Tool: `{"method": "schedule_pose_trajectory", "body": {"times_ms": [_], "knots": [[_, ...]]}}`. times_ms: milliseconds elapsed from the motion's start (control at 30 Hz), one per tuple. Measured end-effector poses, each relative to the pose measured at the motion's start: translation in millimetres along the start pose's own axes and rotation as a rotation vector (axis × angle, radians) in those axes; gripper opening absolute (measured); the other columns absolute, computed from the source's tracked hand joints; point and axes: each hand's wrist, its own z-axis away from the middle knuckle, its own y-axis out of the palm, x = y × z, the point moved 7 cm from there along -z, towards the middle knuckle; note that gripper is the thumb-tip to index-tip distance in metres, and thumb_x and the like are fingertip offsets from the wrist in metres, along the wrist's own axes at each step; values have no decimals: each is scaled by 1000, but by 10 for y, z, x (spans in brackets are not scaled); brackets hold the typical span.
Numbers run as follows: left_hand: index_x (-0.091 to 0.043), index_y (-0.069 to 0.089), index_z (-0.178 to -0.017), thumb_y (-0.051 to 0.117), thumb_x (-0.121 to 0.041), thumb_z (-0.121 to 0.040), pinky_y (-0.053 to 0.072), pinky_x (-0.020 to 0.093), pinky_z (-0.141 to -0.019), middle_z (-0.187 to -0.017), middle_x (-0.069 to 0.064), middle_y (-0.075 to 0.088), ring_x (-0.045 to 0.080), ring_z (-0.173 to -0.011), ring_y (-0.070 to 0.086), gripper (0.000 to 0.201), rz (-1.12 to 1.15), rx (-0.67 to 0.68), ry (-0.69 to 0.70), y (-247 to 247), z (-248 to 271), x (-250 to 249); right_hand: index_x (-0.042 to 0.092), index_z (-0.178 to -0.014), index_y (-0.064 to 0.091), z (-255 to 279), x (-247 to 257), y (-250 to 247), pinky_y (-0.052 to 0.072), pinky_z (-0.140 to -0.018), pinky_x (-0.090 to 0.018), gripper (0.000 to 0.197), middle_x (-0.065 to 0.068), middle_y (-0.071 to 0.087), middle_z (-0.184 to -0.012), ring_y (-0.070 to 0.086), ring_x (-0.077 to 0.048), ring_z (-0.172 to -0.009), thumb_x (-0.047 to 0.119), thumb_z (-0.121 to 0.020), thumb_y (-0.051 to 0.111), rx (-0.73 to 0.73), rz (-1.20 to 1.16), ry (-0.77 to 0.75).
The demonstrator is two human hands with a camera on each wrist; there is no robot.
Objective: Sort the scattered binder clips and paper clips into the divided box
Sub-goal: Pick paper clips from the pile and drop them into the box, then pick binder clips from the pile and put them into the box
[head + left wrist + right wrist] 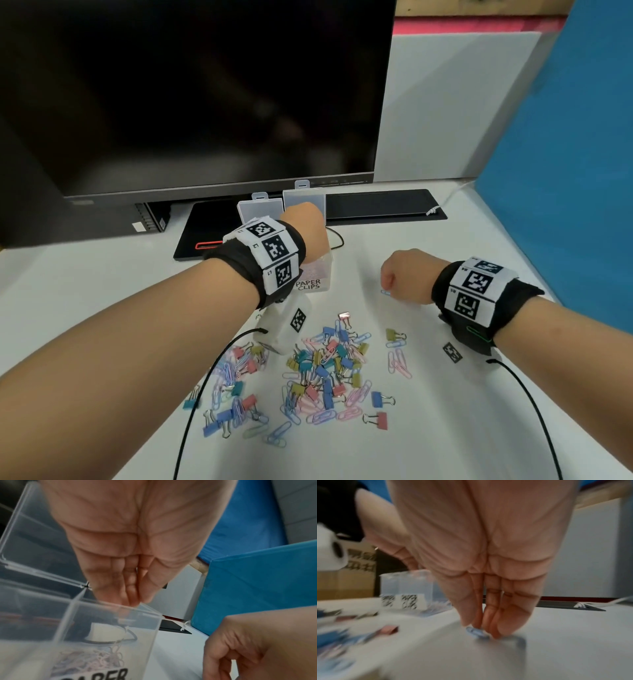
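Note:
A clear divided box (323, 270) labelled PAPER CLIPS stands on the white table, with pale paper clips (96, 660) in its near compartment. My left hand (301, 222) hovers over the box (106, 628); its straight fingers (130, 596) point down to the rim, and I see nothing between them. Right of the box (412, 584), my right hand (388, 284) reaches down to the table and pinches a blue paper clip (476, 633) that lies flat there (385, 292). A heap of coloured binder clips and paper clips (322, 370) is scattered in front of me.
The box's two open lids (261, 209) stand up at its back, in front of a dark monitor (205, 96) and its black base (376, 204). A blue partition (565, 171) borders the table on the right. Black cables (191, 394) run from both wristbands across the table.

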Motion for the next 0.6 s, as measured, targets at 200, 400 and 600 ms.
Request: {"method": "schedule_pose_trajectory", "body": {"times_ms": [200,400,600], "knots": [[-18,66,-92,53,-14,-90,41,12,-66,-89,-8,61,9,-81,56,15,216,-160,372,-92,584,-119,18,-84,54,119,184,197,42,-70,-26,11,-7,65,-105,58,-22,-87,7,-86,54,-52,68,-102],[-25,64,-92,56,-19,-87,38,9,-63,-88,-14,62,-8,-66,52,11,12,268,432,400,1198,125,15,-85,54,269,388,281,33,-54,-13,5,3,54,-85,50,-16,-82,14,-89,55,55,93,-189],[-26,56,-82,71,-34,-72,54,29,-74,-83,-12,59,6,-72,56,19,1,317,265,721,1622,411,14,-87,51,560,593,298,36,-69,-22,8,1,53,-88,47,-17,-81,6,-88,49,-10,64,-263]]}}
